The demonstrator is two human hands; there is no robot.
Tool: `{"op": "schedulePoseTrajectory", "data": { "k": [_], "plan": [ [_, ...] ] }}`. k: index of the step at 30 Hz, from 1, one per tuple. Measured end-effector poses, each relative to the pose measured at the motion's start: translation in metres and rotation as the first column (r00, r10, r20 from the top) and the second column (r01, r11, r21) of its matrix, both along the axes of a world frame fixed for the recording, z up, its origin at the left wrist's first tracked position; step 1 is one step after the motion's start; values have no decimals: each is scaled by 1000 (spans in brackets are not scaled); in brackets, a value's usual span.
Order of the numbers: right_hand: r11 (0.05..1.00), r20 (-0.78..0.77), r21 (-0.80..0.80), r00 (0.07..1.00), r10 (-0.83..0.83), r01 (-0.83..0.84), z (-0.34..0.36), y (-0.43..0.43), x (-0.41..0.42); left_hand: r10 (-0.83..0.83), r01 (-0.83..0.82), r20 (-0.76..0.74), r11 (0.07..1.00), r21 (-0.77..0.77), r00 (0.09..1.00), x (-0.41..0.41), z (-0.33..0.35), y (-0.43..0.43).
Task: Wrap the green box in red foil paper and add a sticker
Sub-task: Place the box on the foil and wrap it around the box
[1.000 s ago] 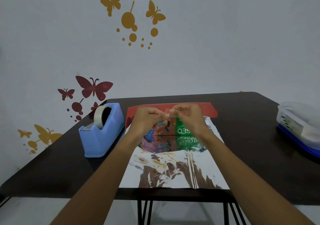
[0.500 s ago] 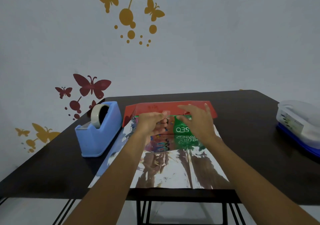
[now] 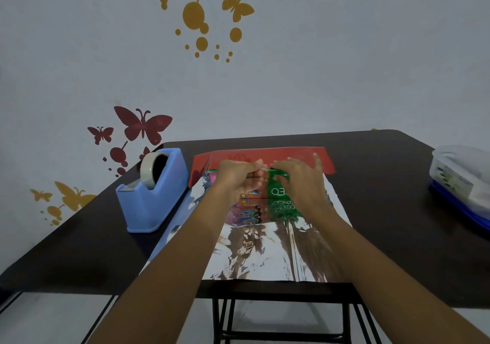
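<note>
Both forearms enter from the near edge and meet at mid-table. Dark brown rectangular table (image 3: 384, 184) on black metal legs. On it lies the sheet of red foil paper (image 3: 265, 259), silver mirror side up and creased, its near edge level with the table's near edge. The green box (image 3: 278, 192) of printed card stands on the far half of the sheet, its near face reflected in the foil. Left hand (image 3: 236, 174): fingers curled over the box's top near edge, thumb on the near face, gripping it; whether the fingertips also pinch something small cannot be told. Right hand (image 3: 299, 176): fingers straight and together, pressed flat on the box top, tips reaching the red folded strip (image 3: 265, 154) of the sheet, which rises just behind the box. Left of the sheet, just beside it: light blue plastic tape dispenser (image 3: 156, 206) holding a roll of clear tape (image 3: 148, 171). At the right edge, well apart: translucent plastic container with a blue base (image 3: 461, 182). Behind: pale wall with dark red butterfly decals (image 3: 143, 125) and yellow ones (image 3: 236, 5).
</note>
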State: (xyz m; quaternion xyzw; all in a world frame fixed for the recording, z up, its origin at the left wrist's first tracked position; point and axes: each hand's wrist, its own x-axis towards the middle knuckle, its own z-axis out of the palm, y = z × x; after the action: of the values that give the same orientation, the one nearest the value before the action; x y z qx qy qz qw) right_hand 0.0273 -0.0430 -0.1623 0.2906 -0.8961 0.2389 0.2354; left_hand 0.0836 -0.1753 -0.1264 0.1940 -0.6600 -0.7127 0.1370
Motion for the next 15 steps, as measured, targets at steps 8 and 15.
{"op": "schedulePoseTrajectory", "data": {
  "k": [8, 15],
  "plan": [
    [1000, 4, -23, 1000, -11, 11, -1, -3, -1, 45, -45, 12, 998, -33, 999, -6, -7, 1],
    [999, -12, -23, 1000, -22, 22, -3, -5, -4, 129, -126, 23, 985, -121, 991, -15, -8, 5]
  ]
}}
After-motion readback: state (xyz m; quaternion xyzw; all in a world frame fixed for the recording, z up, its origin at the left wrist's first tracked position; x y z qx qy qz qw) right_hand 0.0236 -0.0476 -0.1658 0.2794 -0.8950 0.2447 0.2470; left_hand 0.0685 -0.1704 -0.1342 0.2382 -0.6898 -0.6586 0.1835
